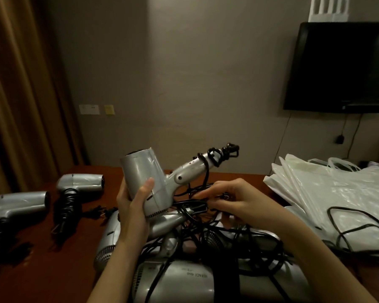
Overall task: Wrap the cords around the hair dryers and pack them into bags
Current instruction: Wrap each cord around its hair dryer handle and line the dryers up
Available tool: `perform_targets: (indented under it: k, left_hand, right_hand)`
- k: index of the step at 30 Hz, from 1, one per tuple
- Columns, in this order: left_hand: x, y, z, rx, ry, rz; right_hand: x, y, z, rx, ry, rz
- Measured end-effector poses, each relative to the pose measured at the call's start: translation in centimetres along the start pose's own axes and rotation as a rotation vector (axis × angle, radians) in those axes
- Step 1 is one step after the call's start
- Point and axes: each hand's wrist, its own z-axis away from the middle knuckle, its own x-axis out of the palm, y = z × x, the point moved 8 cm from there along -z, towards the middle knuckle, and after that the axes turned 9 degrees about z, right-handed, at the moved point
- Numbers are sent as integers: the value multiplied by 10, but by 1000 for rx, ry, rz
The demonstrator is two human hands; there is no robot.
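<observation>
Item: silver hair dryer [144, 180], centre of frame, held above the table with its barrel upright and handle angled toward the upper right. Grip: left hand [132, 201] wrapped around the lower barrel, thumb across the front, fingers behind. Its black cord [214, 155] is coiled a few turns around the end of the handle, and a strand drops from the handle toward the heap below. Right hand [230, 199], right of centre, has its fingers bent down into that strand among other black wires; whether it actually pinches one cannot be told. Handling, as judged: hard smooth plastic shell, light enough for one hand, likely slick, so the barrel or the handle neck is the sound hold; the cord is springy and apt to uncoil unless kept taut. Obstructions: pile of unwrapped dryers [206, 278] in the lower centre, their cords tangled together, likely to snag the loose strand. Adjacent: two wrapped dryers [79, 182] at left on the brown table [42, 259]; stack of white plastic bags [328, 193] at right, a stray cord lying across it. Background: dark wall-mounted television [341, 66], upper right; curtain [15, 84], left edge.
</observation>
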Motion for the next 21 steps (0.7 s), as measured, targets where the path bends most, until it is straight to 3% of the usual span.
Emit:
perform_targets:
  k: [5, 8, 12, 16, 21]
  left_hand:
    - [9, -6, -1, -117, -65, 136]
    - [14, -12, -1, -219, -125, 232]
    - [20, -19, 4, -317, -203, 256]
    - [24, -25, 7, -386, -282, 226]
    - [18, -26, 7, -435, -327, 229]
  right_hand:
    - [-12, 22, 1, 149, 36, -28]
    - [-10, 29, 3, 248, -23, -9]
    - [-12, 26, -1, 219, -14, 122]
    - [-25, 14, 5, 151, 117, 129]
    - [-61, 3, 19, -20, 418, 317]
